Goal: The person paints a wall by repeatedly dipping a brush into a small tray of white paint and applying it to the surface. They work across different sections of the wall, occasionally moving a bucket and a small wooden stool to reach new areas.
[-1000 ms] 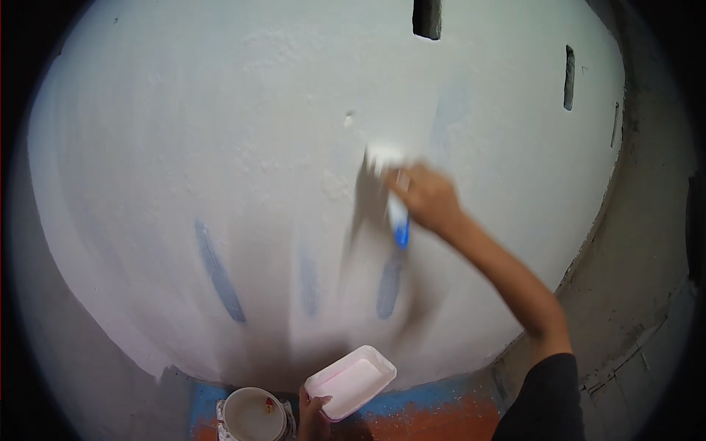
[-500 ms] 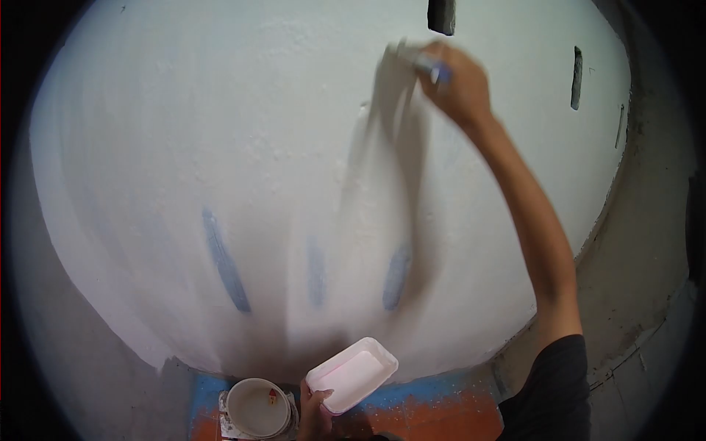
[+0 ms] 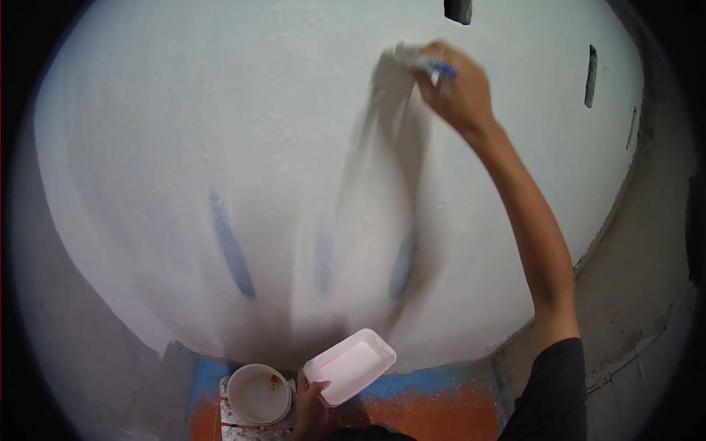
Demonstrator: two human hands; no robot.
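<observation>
My right hand (image 3: 465, 95) is raised in front of the pale wall (image 3: 184, 125), closed around a paintbrush (image 3: 407, 56) with a blue mark on its handle. The bristles are at the wall surface, slightly blurred, and the arm's shadow falls below them. Low in the view, my left hand (image 3: 312, 406) grips the near edge of a shallow white plastic tray (image 3: 388, 359) with a pinkish tint. The thumb lies over the tray's rim. Pale paint seems to cover the tray's bottom.
A white bucket (image 3: 234, 400) with a red label inside stands on a paint-spattered support left of the tray. The floor (image 3: 441, 415) is orange and blue. Two dark slots (image 3: 590, 77) cut into the upper right of the wall. Blue-grey patches (image 3: 234, 253) mark its lower part.
The view has shifted a little, so the wall slots appear further right, and the bucket and tray higher. My right hand with the brush has moved slightly left along the wall.
</observation>
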